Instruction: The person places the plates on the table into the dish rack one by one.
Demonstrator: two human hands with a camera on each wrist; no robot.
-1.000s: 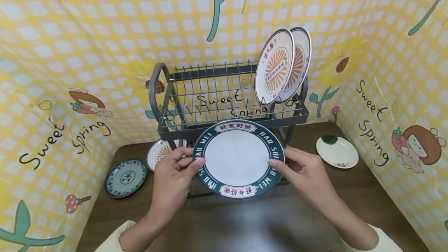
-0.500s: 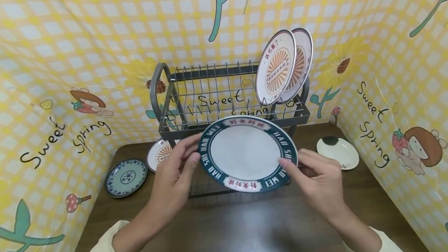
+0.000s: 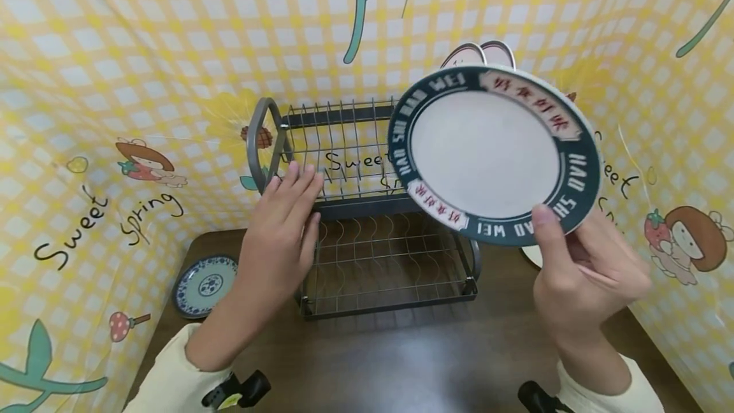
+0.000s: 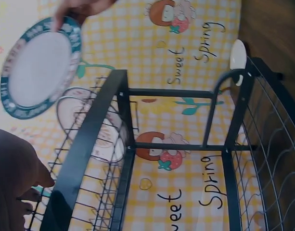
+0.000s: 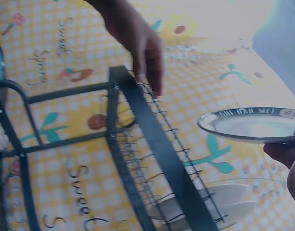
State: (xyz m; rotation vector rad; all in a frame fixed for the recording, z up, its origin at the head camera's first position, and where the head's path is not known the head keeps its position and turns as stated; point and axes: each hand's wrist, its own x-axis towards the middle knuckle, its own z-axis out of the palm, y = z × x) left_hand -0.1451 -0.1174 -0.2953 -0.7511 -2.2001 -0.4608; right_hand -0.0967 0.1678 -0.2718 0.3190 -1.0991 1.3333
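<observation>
My right hand pinches a white plate with a dark green lettered rim, thumb on its face at the lower right edge. The plate is held up in front of the right part of the two-tier dish rack, tilted. In the right wrist view the same plate appears nearly edge-on. My left hand lies over the rack's left front corner, fingers extended and holding nothing. Two white plates with orange ray patterns stand in the upper tier's right end, mostly hidden behind the green-rimmed plate in the head view.
A blue-patterned plate lies on the wooden table left of the rack. To the right, a pale plate is mostly covered by the right hand and held plate. Yellow checked cloth surrounds the table at the back and sides.
The left hand has let go of the green-rimmed plate and moved onto the rack's left front corner. The right hand has lifted the plate up and to the right.
</observation>
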